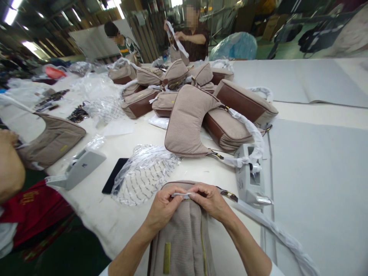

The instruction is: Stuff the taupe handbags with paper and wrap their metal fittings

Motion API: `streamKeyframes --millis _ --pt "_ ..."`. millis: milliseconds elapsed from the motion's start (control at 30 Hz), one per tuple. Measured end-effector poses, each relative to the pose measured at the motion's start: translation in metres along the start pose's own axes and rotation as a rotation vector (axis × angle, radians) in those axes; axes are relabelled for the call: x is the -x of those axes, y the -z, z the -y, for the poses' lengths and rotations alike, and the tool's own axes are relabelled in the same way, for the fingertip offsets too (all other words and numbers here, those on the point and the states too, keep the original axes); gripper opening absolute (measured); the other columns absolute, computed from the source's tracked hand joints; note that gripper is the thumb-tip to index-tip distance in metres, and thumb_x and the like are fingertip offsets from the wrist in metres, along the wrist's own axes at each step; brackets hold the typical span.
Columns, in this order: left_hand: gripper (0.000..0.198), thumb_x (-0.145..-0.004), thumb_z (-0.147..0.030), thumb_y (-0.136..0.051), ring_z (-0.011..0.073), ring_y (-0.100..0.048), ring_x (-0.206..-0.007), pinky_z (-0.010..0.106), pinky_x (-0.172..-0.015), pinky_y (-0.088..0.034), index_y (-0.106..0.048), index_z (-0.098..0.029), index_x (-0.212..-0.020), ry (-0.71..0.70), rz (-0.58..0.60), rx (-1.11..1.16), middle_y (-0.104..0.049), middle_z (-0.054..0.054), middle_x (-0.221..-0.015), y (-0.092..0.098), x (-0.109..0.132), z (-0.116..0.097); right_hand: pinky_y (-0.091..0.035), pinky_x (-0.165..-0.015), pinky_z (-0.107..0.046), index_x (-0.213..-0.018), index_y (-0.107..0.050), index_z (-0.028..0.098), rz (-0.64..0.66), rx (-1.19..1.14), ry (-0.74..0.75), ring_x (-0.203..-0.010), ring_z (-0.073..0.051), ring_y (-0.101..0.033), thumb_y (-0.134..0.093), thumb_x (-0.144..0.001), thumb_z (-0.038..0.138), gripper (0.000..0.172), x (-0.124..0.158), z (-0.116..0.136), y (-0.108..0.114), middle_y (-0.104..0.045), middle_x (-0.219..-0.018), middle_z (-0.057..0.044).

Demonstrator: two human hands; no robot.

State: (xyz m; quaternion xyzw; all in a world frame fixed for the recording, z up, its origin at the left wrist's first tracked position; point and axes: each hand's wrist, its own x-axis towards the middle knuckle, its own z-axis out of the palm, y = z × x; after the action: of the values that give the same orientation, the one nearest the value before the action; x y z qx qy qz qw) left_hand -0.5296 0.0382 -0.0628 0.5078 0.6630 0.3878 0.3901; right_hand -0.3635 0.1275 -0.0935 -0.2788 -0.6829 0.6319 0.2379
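Ribbed beige fabric bag (181,230) on the table (123,226); at its zip end, thin white strip (182,194), perhaps paper, pinched between closed fingers (173,189) of left hand (163,207) and right hand (212,201). Beyond: crinkled clear plastic (143,176), grey dispenser (243,176) holding a roll (255,168), heaped curved bags (186,122).

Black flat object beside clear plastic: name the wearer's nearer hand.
Left. The left hand is to the right of the black flat object, beyond the clear plastic; the right hand is farther right.

One head-worn view, facing forward and down over table (115,218); left hand (165,205), right hand (209,199) close, ceiling lights (10,16) far
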Motion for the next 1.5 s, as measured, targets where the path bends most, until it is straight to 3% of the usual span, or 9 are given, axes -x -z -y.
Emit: streamKeyframes --millis 133,367,533,867,1033,1233,1333,1400,1500 --pt "0.017 -0.082 -0.018 -0.051 0.0167 -0.062 -0.084 0.025 -0.075 -0.045 -0.068 -0.019 -0.087 -0.06 -0.048 -0.069 -0.069 0.002 -0.087 -0.002 0.004 0.003 -0.045 -0.079 -0.03 -0.104 -0.067 0.019 0.058 0.013 -0.08 -0.091 -0.019 -0.061 -0.053 -0.084 0.028 0.026 -0.006 0.017 0.013 -0.068 -0.1 -0.005" --pt "0.019 -0.082 -0.013 -0.05 0.0143 -0.062 -0.079 0.024 -0.073 -0.045 -0.067 -0.02 -0.086 -0.179 -0.071 -0.114 -0.068 0.0 -0.082 -0.003 0.005 0.002 -0.039 -0.06 -0.023 -0.079 -0.07 0.016 0.224 0.181 -0.094 -0.069 -0.014 -0.054 -0.055 -0.081 0.026 0.018 -0.021 0.021 0.012 -0.062 -0.075 -0.002" --pt "0.019 -0.083 -0.013 -0.049 0.0135 -0.061 -0.075 0.023 -0.07 -0.045 -0.067 -0.02 -0.085 -0.219 -0.095 -0.149 -0.065 0.0 -0.077 -0.006 0.005 0.003 -0.037 -0.061 -0.022 -0.082 -0.067 0.015 0.317 0.189 -0.141 -0.069 -0.012 -0.051 -0.057 -0.081 0.025 0.014 -0.019 0.016 0.014 -0.058 -0.077 -0.001" --pt "0.026 -0.082 -0.026 -0.047 0.0158 -0.059 -0.067 0.025 -0.062 -0.044 -0.06 -0.017 -0.102 0.036 0.044 -0.1 -0.066 0.0 -0.077 0.006 0.0 -0.012 -0.038 -0.073 -0.028 -0.085 -0.052 0.015 0.274 0.49 0.053 -0.081 -0.018 -0.051 -0.045 -0.089 0.017 0.009 -0.009 0.02 -0.001 -0.056 -0.087 -0.006" --pt "0.017 -0.082 -0.029 -0.053 0.0178 -0.061 -0.081 0.026 -0.076 -0.044 -0.067 -0.02 -0.083 0.017 0.105 -0.302 -0.069 0.001 -0.083 0.005 -0.002 -0.028 -0.04 -0.074 -0.03 -0.087 -0.051 0.015 0.249 0.527 0.117 -0.081 -0.019 -0.051 -0.043 -0.09 0.017 0.008 -0.005 0.022 -0.001 -0.055 -0.088 -0.007" --pt "0.023 -0.085 -0.034 -0.046 0.0172 -0.06 -0.076 0.025 -0.069 -0.043 -0.064 -0.02 -0.081 0.054 0.137 -0.371 -0.066 -0.001 -0.078 0.003 0.007 -0.025 -0.041 -0.075 -0.028 -0.09 -0.057 0.014 0.189 0.561 0.123 -0.086 -0.019 -0.053 -0.048 -0.087 0.015 0.009 0.004 0.027 -0.008 -0.058 -0.089 -0.007" --pt "0.027 -0.086 -0.04 -0.043 0.0164 -0.059 -0.073 0.023 -0.067 -0.041 -0.062 -0.021 -0.082 0.041 0.121 -0.403 -0.064 -0.003 -0.074 0.002 0.011 -0.015 -0.041 -0.077 -0.026 -0.103 -0.059 0.016 -0.004 0.475 0.128 -0.087 -0.017 -0.055 -0.049 -0.088 0.021 0.018 0.025 0.03 0.006 -0.061 -0.093 -0.006" --pt "0.03 -0.086 -0.044 -0.043 0.0157 -0.058 -0.071 0.022 -0.065 -0.041 -0.061 -0.021 -0.082 0.042 0.102 -0.397 -0.062 -0.003 -0.073 0.001 0.014 -0.009 -0.04 -0.075 -0.026 -0.1 -0.062 0.018 -0.325 0.424 0.048 -0.082 -0.016 -0.055 -0.05 -0.088 0.028 0.019 0.047 0.031 0.032 -0.062 -0.089 -0.004" --pt "0.033 -0.085 -0.049 -0.042 0.0151 -0.057 -0.068 0.021 -0.063 -0.041 -0.061 -0.022 -0.083 0.068 0.078 -0.384 -0.061 -0.004 -0.071 0.001 0.015 -0.002 -0.038 -0.067 -0.026 -0.079 -0.063 0.018 -0.786 0.325 -0.272 -0.071 -0.015 -0.05 -0.053 -0.082 0.04 0.024 0.078 0.029 0.087 -0.057 -0.073 -0.001"
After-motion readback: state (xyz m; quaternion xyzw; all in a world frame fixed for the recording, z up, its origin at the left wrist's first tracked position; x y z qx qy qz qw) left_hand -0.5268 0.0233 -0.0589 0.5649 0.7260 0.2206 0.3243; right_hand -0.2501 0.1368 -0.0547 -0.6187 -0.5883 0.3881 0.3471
